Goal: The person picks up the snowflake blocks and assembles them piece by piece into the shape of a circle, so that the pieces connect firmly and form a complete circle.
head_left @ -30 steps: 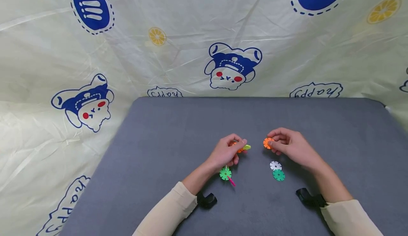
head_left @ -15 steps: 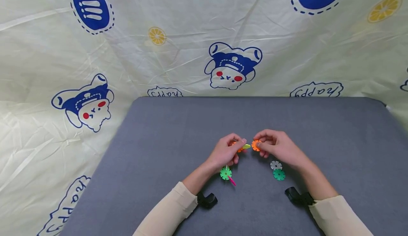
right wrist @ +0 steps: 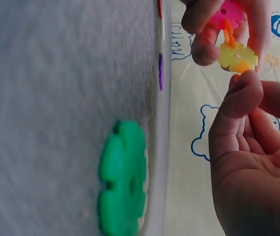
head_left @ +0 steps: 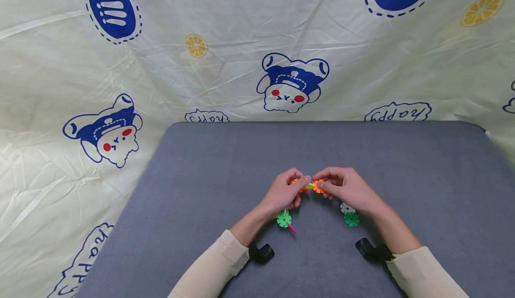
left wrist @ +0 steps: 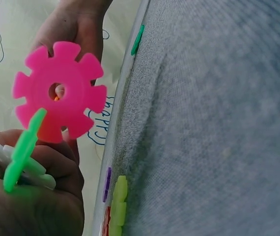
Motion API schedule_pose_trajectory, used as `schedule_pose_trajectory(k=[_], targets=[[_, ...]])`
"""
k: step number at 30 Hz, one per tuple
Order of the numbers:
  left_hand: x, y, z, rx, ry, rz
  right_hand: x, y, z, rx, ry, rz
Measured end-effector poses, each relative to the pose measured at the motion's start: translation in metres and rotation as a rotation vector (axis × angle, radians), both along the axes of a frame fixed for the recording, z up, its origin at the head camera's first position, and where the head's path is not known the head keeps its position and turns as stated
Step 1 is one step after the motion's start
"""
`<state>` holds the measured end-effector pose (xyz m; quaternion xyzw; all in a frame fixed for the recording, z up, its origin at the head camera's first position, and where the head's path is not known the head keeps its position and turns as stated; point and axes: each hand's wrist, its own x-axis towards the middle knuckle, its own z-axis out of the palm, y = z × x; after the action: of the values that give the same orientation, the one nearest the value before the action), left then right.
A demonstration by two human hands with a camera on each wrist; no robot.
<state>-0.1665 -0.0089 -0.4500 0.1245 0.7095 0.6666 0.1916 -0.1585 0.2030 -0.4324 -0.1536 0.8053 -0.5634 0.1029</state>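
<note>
In the head view my left hand (head_left: 286, 190) grips a chain of notched plastic snowflake discs. A yellow disc (right wrist: 236, 56) sticks out past the left fingertips, joined to an orange disc edge-on (right wrist: 229, 35) and a pink disc (right wrist: 226, 14). Below the left hand hangs a green disc (head_left: 284, 219); the left wrist view shows another pink disc (left wrist: 83, 73) on it and a white disc (left wrist: 37, 169) by the palm. My right hand (head_left: 346, 188) pinches an orange disc (head_left: 318, 186) against the yellow disc's edge. Fingers hide how deeply the two engage.
A white disc (head_left: 347, 207) and a dark green disc (head_left: 351, 219) lie together on the grey table (head_left: 225, 163), near the right forearm. The left wrist view shows a yellow-green disc (left wrist: 119, 206) and a purple disc (left wrist: 106, 185) along the table. A printed curtain (head_left: 233, 78) hangs behind.
My right hand has moved left with the orange disc, from a gap away until it meets the yellow disc. The left hand has stayed nearly still.
</note>
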Motion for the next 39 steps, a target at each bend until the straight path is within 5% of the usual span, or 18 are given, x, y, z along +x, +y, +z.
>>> schedule_pose_trajectory(k=[10,23,32,39], targets=[[0.002,-0.001,0.001,0.019,0.051,-0.008,0.002,-0.006,-0.003,-0.014,0.068,-0.036],[0.0,0.006,0.003,0.114,-0.106,0.024,0.0,0.01,0.007,0.085,-0.019,-0.067],[-0.002,-0.001,0.003,0.119,-0.135,0.036,-0.003,0.041,0.01,0.393,0.007,0.205],[-0.001,0.0,0.004,0.109,-0.137,0.007,-0.003,0.056,0.006,0.492,0.07,0.285]])
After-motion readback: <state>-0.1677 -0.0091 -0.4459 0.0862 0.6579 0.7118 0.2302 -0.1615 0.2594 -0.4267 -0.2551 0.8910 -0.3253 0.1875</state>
